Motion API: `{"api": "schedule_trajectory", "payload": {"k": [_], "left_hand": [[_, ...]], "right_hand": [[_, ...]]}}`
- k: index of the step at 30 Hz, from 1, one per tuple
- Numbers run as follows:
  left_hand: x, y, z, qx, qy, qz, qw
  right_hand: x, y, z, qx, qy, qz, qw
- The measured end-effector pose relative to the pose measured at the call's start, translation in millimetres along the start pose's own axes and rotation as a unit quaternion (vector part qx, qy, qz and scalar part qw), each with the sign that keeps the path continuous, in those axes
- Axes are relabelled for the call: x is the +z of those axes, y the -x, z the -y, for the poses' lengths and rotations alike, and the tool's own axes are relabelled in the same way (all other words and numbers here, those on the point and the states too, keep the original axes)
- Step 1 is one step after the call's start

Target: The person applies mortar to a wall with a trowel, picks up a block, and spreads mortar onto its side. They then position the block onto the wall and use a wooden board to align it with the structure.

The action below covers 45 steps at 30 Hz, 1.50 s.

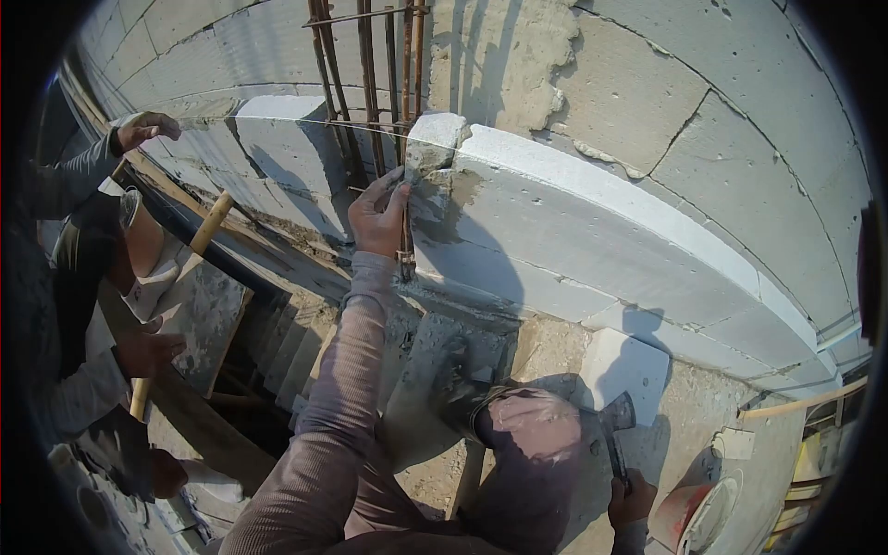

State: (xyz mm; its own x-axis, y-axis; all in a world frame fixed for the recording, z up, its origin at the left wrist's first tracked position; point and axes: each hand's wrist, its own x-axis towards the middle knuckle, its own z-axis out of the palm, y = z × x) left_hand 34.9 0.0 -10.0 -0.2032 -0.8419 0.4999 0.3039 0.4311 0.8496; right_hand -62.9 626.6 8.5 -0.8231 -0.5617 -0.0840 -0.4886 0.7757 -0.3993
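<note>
My left hand (377, 220) reaches up to the left edge of a small block piece (435, 139) at the end of the low block wall (592, 213). Its thumb and fingers are drawn together there, but what lies between them is hidden. Just behind the hand stand rusty rebar rods (370, 83). A thin string (277, 118) runs across above the hand, along the block tops. Low on the right, my right hand (632, 504) grips the dark handle of a hatchet (618, 416), its flared metal head pointing up beside my knee.
At left, a co-worker's one hand (148, 129) is near the string; the other (148, 350) is by a wooden handle (211, 222). A loose white block (624, 370) lies against the wall's foot. A red-and-white bucket (689, 518) stands lower right. Steps (291, 342) descend at left.
</note>
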Motion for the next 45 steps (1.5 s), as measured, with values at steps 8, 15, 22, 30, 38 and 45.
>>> {"api": "schedule_trajectory", "payload": {"k": [8, 15, 22, 30, 38, 45], "left_hand": [[27, -1, -6, 0.098, -0.024, -0.004, 0.995], [28, -8, -15, 0.083, -0.021, 0.006, 0.996], [23, -7, -7, 0.027, -0.033, -0.027, 0.999], [50, 30, -33, 0.003, -0.154, -0.068, 0.986], [-13, 100, 46, -0.052, -0.205, 0.031, 0.977], [-30, 181, 50, -0.159, -0.442, 0.641, 0.607]], "right_hand": [[157, 145, -189, 0.033, 0.107, -0.071, 0.991], [165, 138, -162, 0.117, 0.207, -0.054, 0.970], [143, 125, -147, 0.129, 0.153, -0.110, 0.974], [101, 194, -148, 0.310, 0.023, -0.182, 0.933], [-79, 224, -192, 0.525, 0.174, -0.186, 0.812], [-44, 235, -286, 0.502, 0.165, -0.038, 0.848]]}}
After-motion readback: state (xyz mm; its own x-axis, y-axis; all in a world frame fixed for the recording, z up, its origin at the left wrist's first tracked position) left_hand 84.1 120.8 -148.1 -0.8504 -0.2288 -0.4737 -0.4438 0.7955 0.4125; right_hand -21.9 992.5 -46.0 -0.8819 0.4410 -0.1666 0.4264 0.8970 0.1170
